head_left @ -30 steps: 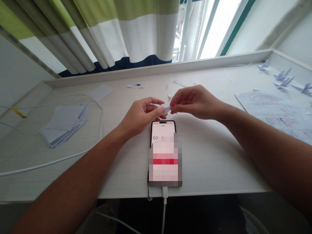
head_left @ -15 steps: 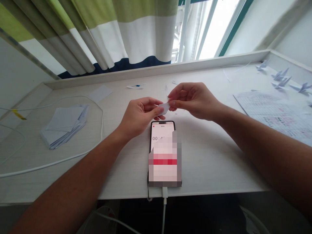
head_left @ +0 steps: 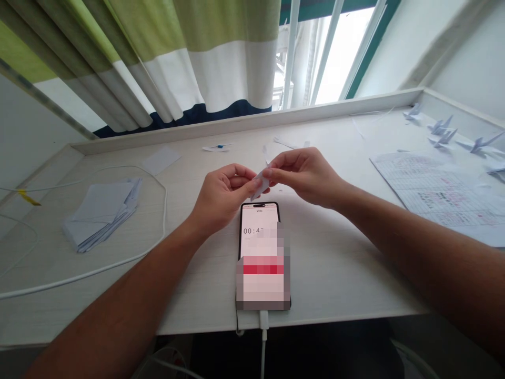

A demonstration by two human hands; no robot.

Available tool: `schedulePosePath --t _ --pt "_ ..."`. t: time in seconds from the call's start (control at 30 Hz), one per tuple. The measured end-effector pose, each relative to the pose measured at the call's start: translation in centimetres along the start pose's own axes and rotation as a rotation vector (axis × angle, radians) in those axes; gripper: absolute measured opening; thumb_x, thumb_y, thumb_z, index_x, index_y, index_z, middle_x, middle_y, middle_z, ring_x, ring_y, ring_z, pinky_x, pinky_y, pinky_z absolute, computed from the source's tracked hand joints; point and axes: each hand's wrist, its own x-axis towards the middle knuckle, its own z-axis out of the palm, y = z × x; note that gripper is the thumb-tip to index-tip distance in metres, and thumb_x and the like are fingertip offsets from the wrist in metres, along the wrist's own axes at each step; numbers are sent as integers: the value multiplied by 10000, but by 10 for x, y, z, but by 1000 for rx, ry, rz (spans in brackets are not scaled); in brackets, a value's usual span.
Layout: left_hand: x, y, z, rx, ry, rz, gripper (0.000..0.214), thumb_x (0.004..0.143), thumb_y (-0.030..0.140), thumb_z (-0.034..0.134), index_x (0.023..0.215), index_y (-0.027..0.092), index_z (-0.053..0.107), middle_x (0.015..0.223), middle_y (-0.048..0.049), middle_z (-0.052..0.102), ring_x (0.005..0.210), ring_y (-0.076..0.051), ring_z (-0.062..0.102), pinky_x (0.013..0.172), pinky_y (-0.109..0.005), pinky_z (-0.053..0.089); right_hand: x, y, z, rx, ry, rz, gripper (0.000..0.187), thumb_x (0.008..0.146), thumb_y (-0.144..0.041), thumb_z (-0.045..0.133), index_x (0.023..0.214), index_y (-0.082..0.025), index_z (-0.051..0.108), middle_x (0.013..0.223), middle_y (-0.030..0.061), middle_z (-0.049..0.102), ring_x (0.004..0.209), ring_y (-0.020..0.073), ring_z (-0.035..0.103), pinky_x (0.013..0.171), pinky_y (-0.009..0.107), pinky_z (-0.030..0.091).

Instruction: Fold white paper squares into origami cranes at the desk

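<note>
My left hand [head_left: 223,196] and my right hand [head_left: 305,173] meet above the white desk [head_left: 335,263], both pinching one small folded piece of white paper [head_left: 260,184]. The paper is held between thumbs and fingertips, just above the top edge of a phone [head_left: 262,255]. The phone lies flat near the desk's front edge, its screen lit with a timer and a white charging cable [head_left: 263,337] plugged in at the bottom.
A stack of white paper squares [head_left: 102,210] lies at the left, ringed by a white cord [head_left: 118,258]. A printed sheet [head_left: 442,195] and several folded paper cranes [head_left: 445,134] sit at the right. Paper scraps [head_left: 215,148] lie near the back rim under a striped curtain [head_left: 158,58].
Both hands have shifted a little nearer and lower over the phone, and the folded paper has turned more upright between the fingers. The view has tilted slightly.
</note>
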Motion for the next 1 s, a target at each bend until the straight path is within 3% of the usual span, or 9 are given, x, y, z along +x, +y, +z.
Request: schedulePosePath --t 0.27,0.4,0.6,0.77,1.0 --pt "1 0 -2 4 5 -17 398 780 464 917 930 178 685 844 -69 828 853 -272 827 838 -421 677 1 2 -1 0 -22 -49 258 909 -415 813 877 -159 790 817 74 803 798 209 760 791 390 615" --pt "0 -4 -2 33 -10 24 380 818 464 888 1022 174 747 929 -82 840 889 -257 825 873 -413 677 1 0 0 -21 19 -58 298 885 -447 838 886 -152 802 811 80 802 770 207 759 765 385 612" --pt "-1 -3 0 34 -7 33 344 823 449 887 980 172 758 928 -82 841 870 -253 825 855 -406 684 0 -1 1 -20 30 -38 343 861 -493 851 858 -152 813 803 86 799 769 210 753 767 386 608" --pt "-2 0 1 31 -10 17 325 815 432 896 963 182 752 937 -80 843 869 -256 827 860 -415 688 0 0 2 16 121 -35 358 843 -512 861 758 -171 794 761 64 772 747 193 725 770 380 613" --pt "-2 -5 1 17 -22 3 356 813 455 891 993 181 752 936 -80 840 891 -271 827 866 -435 688 3 0 -1 125 110 24 442 907 -604 760 826 -171 800 874 96 796 868 226 768 829 387 649"
